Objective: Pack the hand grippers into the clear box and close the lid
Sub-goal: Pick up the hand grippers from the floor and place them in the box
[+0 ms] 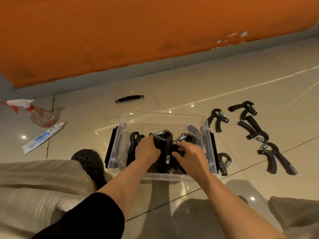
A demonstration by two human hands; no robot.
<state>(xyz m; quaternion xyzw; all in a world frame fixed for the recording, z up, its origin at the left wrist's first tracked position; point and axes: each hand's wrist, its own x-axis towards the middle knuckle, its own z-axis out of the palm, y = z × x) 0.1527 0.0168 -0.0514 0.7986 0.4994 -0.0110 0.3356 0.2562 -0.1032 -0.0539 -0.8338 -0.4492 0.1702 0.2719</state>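
A glossy beige tiled floor (224, 80) carries a clear plastic box (160, 176) at centre, its transparent lid (131, 100) behind, five black spring hand grippers (217, 119) right, a spray bottle (38, 112) and toothpaste tube (43, 138) left.

Spray bottle (40, 113) beside toothpaste tube (43, 137); black clog (89, 161) near.

Inside the clear box (161, 116), the left hand (147, 150) and right hand (189, 155) cover much of the hand grippers (164, 144), so their count cannot be told. The fingertips are hidden among the handles. The clear lid (131, 100) nearly vanishes against the tiles. The toothpaste tube (43, 138) print is too small to read.
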